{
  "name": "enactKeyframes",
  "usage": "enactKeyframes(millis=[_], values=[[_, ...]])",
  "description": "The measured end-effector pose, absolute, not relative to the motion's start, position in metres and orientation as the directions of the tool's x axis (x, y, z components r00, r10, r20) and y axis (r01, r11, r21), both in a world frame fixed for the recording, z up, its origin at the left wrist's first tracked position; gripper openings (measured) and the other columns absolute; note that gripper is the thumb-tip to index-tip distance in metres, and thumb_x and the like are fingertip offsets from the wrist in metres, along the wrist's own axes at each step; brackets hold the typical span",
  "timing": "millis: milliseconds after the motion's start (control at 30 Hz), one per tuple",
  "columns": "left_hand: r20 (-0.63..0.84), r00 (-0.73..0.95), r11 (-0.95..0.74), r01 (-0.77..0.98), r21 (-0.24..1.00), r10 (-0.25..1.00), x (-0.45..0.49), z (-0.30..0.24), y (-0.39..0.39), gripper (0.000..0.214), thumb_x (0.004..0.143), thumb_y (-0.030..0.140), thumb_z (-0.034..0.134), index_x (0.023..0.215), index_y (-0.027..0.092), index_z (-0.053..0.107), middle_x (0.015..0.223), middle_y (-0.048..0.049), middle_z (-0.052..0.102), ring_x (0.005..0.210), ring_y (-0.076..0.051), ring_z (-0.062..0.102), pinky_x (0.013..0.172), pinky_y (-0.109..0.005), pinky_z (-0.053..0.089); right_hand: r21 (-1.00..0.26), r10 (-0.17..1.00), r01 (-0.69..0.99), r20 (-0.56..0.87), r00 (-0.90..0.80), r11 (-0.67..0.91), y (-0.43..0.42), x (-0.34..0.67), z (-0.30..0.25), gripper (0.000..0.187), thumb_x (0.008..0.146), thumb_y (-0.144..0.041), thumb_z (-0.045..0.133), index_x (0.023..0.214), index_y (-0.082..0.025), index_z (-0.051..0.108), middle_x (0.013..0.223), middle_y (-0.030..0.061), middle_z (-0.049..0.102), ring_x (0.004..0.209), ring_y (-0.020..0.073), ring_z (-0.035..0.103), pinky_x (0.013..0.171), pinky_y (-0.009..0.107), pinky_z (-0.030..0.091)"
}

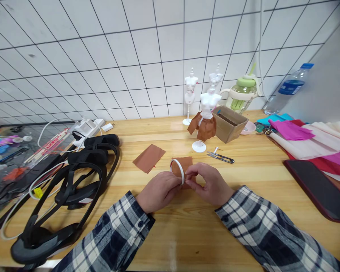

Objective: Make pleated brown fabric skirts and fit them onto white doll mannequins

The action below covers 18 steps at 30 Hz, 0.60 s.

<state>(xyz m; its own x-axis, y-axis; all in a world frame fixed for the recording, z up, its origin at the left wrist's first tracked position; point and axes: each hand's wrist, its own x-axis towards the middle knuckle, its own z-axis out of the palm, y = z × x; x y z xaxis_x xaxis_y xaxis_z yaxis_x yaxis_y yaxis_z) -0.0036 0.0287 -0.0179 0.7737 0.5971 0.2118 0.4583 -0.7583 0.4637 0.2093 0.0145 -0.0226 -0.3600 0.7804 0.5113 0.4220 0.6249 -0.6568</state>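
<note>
A thin white ring that looks like a roll of narrow tape (181,170) stands on edge above a brown cloth piece (187,162). My left hand (162,190) is closed on the lower part of the roll. At its right side, my right hand (208,182) has thumb and forefinger drawn together in a pinch; whatever is between those fingertips is too small to make out. A second brown cloth piece (149,158) lies flat to the left. Behind my right hand are thread snips (221,156) with dark handles.
White mini dress forms (190,90) stand at the back, one with brown cloth (206,127) around it. Beside them are a cardboard box (229,130), a green-lidded jug (242,94) and a water bottle (289,88). Black headsets (70,189) lie left; a phone (319,189) and coloured fabrics (291,130) lie right.
</note>
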Motion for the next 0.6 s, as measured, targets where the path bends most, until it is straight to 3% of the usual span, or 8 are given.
enactKeyframes(millis=[133,300,433,500,600], values=[[0.206,0.771,-0.748,0.456,0.482,0.603,-0.0033,-0.0178,0.0271,0.023,0.094,0.02,0.04,0.104,0.02,0.061,0.093,-0.0077,0.068,0.091,-0.021,0.063,0.083,-0.034,0.048,-0.636,0.768,0.435,0.479,-0.425,0.637,0.0167,0.2096,-0.022,0.018,0.081,-0.025,0.068,0.096,-0.022,0.058,0.088,0.0027,0.067,0.082,0.0188,0.06,0.076,0.034,0.048],[0.183,0.753,-0.702,0.457,0.546,0.632,-0.0037,-0.0158,0.0254,0.021,0.095,0.021,0.04,0.106,0.019,0.058,0.094,-0.0066,0.067,0.09,-0.02,0.062,0.082,-0.032,0.046,-0.595,0.735,0.435,0.499,-0.46,0.676,0.02,0.2098,-0.0267,0.031,0.086,-0.024,0.062,0.116,-0.024,0.057,0.101,0.005,0.068,0.092,0.0205,0.06,0.082,0.036,0.049],[0.199,0.766,-0.697,0.403,0.594,0.612,-0.0058,-0.0109,0.0242,0.02,0.094,0.022,0.038,0.102,0.019,0.056,0.09,-0.0058,0.064,0.085,-0.019,0.058,0.082,-0.031,0.045,-0.499,0.652,0.423,0.525,-0.547,0.757,0.0198,0.2119,-0.0246,0.04,0.094,-0.023,0.051,0.133,-0.029,0.049,0.098,0.0027,0.069,0.088,0.0186,0.059,0.08,0.035,0.047],[0.239,0.771,-0.729,0.382,0.569,0.59,-0.0075,-0.0093,0.0236,0.019,0.092,0.021,0.038,0.098,0.019,0.056,0.088,-0.0052,0.063,0.086,-0.019,0.057,0.092,-0.036,0.042,-0.476,0.634,0.422,0.518,-0.575,0.772,0.0192,0.2129,-0.0226,0.036,0.095,-0.023,0.049,0.13,-0.028,0.053,0.095,0.0029,0.069,0.085,0.0178,0.058,0.077,0.033,0.047],[0.285,0.774,-0.762,0.359,0.539,0.566,-0.0103,-0.0087,0.0228,0.017,0.089,0.022,0.038,0.088,0.019,0.055,0.08,-0.0029,0.059,0.081,-0.017,0.057,0.106,-0.043,0.032,-0.478,0.641,0.429,0.538,-0.547,0.767,0.0184,0.2128,-0.0207,0.019,0.095,-0.028,0.051,0.106,-0.024,0.066,0.083,0.0031,0.069,0.077,0.0169,0.056,0.073,0.031,0.045]])
